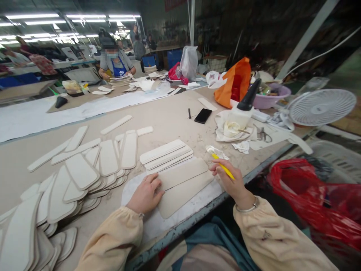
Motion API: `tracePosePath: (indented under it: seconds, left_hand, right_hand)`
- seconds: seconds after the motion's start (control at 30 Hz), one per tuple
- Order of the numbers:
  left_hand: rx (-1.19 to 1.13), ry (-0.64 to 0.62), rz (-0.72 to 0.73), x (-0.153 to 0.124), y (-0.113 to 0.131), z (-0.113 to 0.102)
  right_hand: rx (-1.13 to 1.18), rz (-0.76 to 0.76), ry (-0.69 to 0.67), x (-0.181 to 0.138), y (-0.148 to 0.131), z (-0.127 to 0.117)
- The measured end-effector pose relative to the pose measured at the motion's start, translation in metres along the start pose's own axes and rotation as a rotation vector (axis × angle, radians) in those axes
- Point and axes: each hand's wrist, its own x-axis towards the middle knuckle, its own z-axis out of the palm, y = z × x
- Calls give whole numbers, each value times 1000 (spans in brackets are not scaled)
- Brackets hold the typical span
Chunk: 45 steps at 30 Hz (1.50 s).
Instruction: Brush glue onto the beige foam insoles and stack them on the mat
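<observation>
Pressing flat, the open left hand point(145, 195) pins the panel point(183, 194) at lower centre, near the desk's point(175, 113) front edge. Its long axis runs lower left to upper right, narrow end pointing right. The right hand point(232, 184) pinches a yellow tool point(224, 167). If that palm slips, I reckon the panel skews or slides off.

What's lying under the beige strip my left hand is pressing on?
Under the beige strip, held by the left hand, lies a wider beige piece on a white sheet. Whatever sits beneath their overlap is covered.
</observation>
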Motion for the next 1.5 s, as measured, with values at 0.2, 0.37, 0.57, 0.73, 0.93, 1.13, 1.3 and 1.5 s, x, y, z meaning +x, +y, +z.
tracePosePath:
  seconds: [0.2,0.37,0.57,0.73,0.93,1.13,1.3,1.5]
  left_hand:
    - [29,45,65,-1,-1,2]
    - [88,270,247,-10,-21,21]
    - [174,534,334,-31,-8,17]
    - [100,509,397,-46,15,20]
    - [57,420,473,-57,9,38]
    - [18,363,521,-52,9,36]
    - [-27,332,510,-48,18,29]
    - [82,391,479,-51,27,20]
  right_hand:
    - [19,-23,40,1,-5,-8]
    - [55,6,225,20,-3,-38]
    - [161,134,348,80,7,-96]
    - [179,290,273,125,31,-115]
    - [89,416,245,150,69,-111]
    - [65,493,238,162,77,-110]
    - [242,509,343,161,68,-120]
    - [645,530,453,145,67,-138]
